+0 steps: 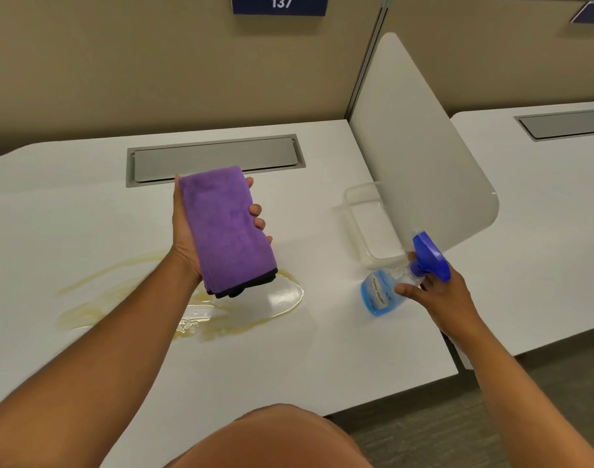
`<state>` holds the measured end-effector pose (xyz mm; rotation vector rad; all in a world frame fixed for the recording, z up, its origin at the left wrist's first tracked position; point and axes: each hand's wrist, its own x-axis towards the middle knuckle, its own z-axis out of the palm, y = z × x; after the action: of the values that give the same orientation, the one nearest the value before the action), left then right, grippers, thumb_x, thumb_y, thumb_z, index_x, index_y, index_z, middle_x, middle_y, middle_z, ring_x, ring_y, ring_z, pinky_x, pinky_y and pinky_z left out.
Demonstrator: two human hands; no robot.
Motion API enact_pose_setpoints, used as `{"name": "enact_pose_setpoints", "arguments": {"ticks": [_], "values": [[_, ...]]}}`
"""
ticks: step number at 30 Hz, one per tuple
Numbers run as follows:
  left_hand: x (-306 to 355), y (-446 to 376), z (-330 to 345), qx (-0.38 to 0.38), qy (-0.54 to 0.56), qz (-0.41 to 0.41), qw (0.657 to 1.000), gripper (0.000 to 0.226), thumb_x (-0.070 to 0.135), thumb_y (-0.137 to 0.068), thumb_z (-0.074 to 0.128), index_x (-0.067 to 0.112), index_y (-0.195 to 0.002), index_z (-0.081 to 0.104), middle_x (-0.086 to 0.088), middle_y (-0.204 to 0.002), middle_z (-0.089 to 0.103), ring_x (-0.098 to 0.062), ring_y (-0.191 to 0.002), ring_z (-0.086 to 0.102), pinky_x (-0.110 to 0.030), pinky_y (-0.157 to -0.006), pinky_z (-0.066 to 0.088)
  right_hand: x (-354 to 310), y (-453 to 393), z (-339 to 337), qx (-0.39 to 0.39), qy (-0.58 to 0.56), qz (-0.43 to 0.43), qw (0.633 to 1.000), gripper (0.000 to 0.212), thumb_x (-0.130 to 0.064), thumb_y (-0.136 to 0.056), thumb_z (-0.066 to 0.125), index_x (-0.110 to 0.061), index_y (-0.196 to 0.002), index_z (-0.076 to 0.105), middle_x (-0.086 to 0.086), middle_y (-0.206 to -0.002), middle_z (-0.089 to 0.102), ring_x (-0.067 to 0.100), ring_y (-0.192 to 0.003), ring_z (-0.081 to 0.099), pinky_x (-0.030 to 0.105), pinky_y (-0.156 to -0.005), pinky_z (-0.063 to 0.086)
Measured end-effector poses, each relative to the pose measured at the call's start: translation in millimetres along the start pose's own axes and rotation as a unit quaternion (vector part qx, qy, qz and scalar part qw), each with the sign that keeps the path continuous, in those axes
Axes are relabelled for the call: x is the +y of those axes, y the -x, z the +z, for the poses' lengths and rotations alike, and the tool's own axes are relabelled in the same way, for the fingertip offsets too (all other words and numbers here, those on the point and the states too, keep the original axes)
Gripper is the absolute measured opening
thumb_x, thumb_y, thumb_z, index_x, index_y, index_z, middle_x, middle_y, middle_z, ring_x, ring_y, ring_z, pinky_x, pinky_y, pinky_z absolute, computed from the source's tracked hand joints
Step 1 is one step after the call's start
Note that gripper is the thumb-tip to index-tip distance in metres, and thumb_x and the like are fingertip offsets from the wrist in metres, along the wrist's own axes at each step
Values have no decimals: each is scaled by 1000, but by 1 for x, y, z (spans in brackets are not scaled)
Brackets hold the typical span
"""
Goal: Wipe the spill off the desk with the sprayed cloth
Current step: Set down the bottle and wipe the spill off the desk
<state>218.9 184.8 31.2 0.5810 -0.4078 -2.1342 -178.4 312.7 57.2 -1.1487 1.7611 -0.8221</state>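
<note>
Head view: folded purple cloth [224, 228] in left-hand grip [187, 231], above the spill [248, 315].

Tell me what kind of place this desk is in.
Probably a shared study or office room with numbered carrels: a sign reading 137 hangs on the partition wall, a white divider panel separates this desk from the next, and each has a recessed cable hatch.

plush purple cloth [224, 228] (microfibre-like), smooth glossy white desk [322, 349]
</note>
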Motion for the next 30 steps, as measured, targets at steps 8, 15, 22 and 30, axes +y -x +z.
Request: {"name": "enact_pose_setpoints", "arguments": {"ticks": [8, 15, 22, 30], "values": [[13, 36, -5, -3, 57, -19, 998, 97, 97, -83, 45, 21, -143, 58, -12, -113, 62, -31, -100, 56, -54, -104, 41, 17, 105, 108, 302, -14, 142, 943, 44, -25, -87, 87, -21, -96, 44, 6, -98, 51, 35, -97, 56, 52, -94, 53], [31, 81, -22, -31, 55, -17, 998, 98, 94, -84, 44, 19, -146, 55, -13, -113, 59, -31, -99, 55, -54, -99, 43, -97, 121, 231, 34, 45, -194, 979, 32, -15, -92, 81, -37, -98, 58, -12, -102, 62, 9, -96, 63, 17, -77, 53], [42, 136, -63, 22, 28, 30, 999, 112, 96, -85, 41, 12, -158, 49, -15, -119, 65, -29, -100, 63, -48, -93, 50, -148, 111, 314, -26, 43, -262, 964, 20, -16, -95, 77, -31, -100, 65, -13, -103, 64, 4, -94, 67, 18, -76, 56], [44, 162, -93, 200, -72, 80, 974, 92, 87, -76, 60, 7, -118, 76, -15, -97, 71, -31, -82, 66, -40, -76, 54, -58, 72, 289, -13, 106, -199, 974, 21, -7, -96, 68, -16, -115, 69, -1, -114, 66, 13, -104, 65, 34, -90, 54]]}}
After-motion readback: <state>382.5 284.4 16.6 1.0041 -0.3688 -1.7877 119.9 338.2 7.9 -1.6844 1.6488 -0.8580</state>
